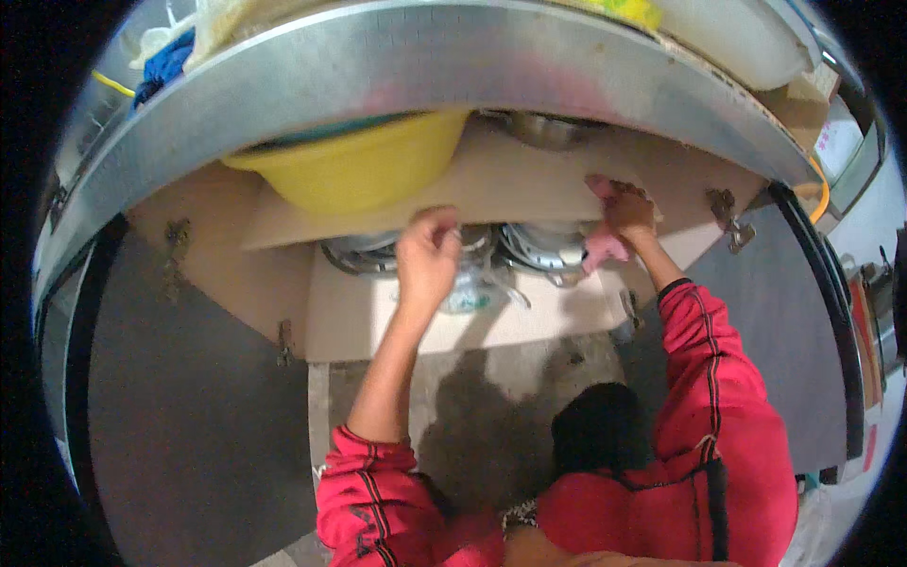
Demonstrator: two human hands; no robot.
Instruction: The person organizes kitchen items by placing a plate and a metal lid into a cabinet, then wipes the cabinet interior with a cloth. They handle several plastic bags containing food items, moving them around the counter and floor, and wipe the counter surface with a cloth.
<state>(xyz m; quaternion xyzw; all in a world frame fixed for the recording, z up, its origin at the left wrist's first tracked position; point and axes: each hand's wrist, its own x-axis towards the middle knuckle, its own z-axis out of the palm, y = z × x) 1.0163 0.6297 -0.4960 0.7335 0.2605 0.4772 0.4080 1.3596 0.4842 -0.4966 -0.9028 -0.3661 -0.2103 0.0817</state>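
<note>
My right hand (629,211) grips a pink cloth (606,246) at the right end of the cabinet's middle shelf (510,188), and the cloth hangs over the shelf's front edge. In front of the same shelf is my left hand (429,255), blurred, its fingers curled; whether anything is inside them cannot be made out. A yellow plastic basin (368,166) stands on the shelf to the left, with something dark green inside. Farther back on the right sits a metal bowl (549,131). Below, metal pots or pans (542,248) and a clear container (464,294) fill part of the lower shelf (347,333).
A left cabinet door (205,411) and a right one (772,333) stand swung out on metal hinges (733,220). The metal countertop edge (453,60) overhangs the shelves. On top are a blue cloth or bag (166,67) and a white basin (737,39).
</note>
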